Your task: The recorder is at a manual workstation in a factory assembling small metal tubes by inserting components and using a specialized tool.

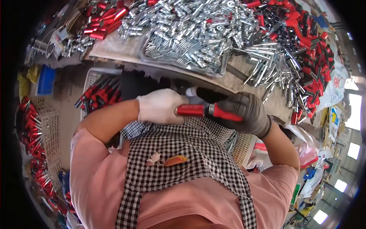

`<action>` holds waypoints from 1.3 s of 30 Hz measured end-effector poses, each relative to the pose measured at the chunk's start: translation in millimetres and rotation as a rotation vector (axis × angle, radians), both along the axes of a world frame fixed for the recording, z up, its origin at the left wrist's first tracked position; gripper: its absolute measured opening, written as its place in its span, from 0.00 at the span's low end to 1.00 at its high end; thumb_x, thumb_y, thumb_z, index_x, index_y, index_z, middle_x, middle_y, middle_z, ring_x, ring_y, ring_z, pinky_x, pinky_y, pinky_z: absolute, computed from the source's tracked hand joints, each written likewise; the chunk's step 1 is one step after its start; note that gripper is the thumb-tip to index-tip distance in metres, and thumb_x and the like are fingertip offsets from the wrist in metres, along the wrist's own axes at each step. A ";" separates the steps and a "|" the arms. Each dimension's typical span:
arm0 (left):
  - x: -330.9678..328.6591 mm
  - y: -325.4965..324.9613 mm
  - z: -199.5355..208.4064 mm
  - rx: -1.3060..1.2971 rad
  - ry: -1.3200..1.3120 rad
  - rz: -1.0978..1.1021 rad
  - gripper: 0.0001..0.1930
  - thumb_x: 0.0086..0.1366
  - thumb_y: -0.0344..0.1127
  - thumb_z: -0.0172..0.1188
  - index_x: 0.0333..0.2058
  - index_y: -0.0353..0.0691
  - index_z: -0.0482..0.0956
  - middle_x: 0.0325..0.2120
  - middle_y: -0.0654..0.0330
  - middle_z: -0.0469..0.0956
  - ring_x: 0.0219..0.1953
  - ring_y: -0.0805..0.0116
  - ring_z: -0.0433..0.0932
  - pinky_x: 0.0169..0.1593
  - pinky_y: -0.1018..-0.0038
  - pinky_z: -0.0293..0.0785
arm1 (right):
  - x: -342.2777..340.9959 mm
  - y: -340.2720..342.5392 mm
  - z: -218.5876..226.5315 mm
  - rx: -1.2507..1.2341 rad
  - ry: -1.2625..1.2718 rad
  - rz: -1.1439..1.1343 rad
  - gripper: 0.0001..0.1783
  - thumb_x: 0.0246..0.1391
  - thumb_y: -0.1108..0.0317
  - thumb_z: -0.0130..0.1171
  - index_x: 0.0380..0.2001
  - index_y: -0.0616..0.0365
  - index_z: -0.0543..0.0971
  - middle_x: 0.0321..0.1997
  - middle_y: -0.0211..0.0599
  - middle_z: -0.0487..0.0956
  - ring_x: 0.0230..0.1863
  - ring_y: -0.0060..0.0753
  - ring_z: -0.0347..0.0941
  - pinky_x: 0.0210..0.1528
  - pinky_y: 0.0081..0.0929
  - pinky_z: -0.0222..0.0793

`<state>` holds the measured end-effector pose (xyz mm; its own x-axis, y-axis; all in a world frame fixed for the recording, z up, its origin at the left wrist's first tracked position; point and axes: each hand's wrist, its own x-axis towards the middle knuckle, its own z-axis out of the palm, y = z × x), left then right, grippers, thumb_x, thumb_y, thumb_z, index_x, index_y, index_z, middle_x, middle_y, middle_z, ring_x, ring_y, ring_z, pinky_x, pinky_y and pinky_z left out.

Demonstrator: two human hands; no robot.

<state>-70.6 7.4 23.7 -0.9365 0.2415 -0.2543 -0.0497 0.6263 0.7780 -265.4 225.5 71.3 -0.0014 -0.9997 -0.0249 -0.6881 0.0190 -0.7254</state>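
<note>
One red tool [190,110]: two glossy sections, dark-silver collar [210,110] between; held before one checked apron [179,141], one metal-filled tray [171,64] at 12 o'clock. Long axis nearly 9-to-3 o'clock, grip [225,113] toward 3. One white-gloved left hand [162,106], curled round the 9 o'clock end; one dark-gloved right hand [251,112], closed round the grip.

From my feed: lettering on the orange patch [175,160] of the checkered apron [198,141]; red print on the white plastic bag [334,90], far right; red tube [190,110] marked faintly, too small for me.
</note>
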 end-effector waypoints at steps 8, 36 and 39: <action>10.3 5.6 -2.1 0.476 -0.562 -0.210 0.10 0.53 0.34 0.63 0.28 0.33 0.76 0.19 0.58 0.74 0.22 0.71 0.69 0.29 0.69 0.68 | 26.2 -14.2 -6.4 -0.605 0.570 0.584 0.23 0.33 0.68 0.66 0.40 0.52 0.82 0.36 0.36 0.78 0.35 0.40 0.77 0.38 0.39 0.76; 15.4 -17.9 -17.3 -0.729 0.685 0.199 0.05 0.50 0.34 0.59 0.25 0.42 0.75 0.18 0.56 0.75 0.21 0.58 0.79 0.24 0.62 0.74 | 58.7 0.5 -33.2 0.488 -1.455 -0.520 0.36 0.42 0.59 0.72 0.54 0.62 0.71 0.30 0.29 0.74 0.26 0.21 0.72 0.30 0.23 0.75; 16.3 -15.5 -21.2 -0.702 0.601 0.189 0.08 0.44 0.34 0.64 0.22 0.42 0.74 0.18 0.58 0.74 0.21 0.56 0.77 0.26 0.62 0.73 | 57.1 3.7 -42.7 0.512 -1.500 -0.510 0.39 0.42 0.57 0.72 0.56 0.63 0.70 0.30 0.30 0.75 0.25 0.22 0.72 0.29 0.23 0.75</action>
<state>-54.3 -8.1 2.6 -0.9658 0.0469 0.2549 0.0885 0.9840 0.1544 -208.3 229.2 28.5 0.0234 -0.7926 -0.6093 0.7185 0.4371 -0.5411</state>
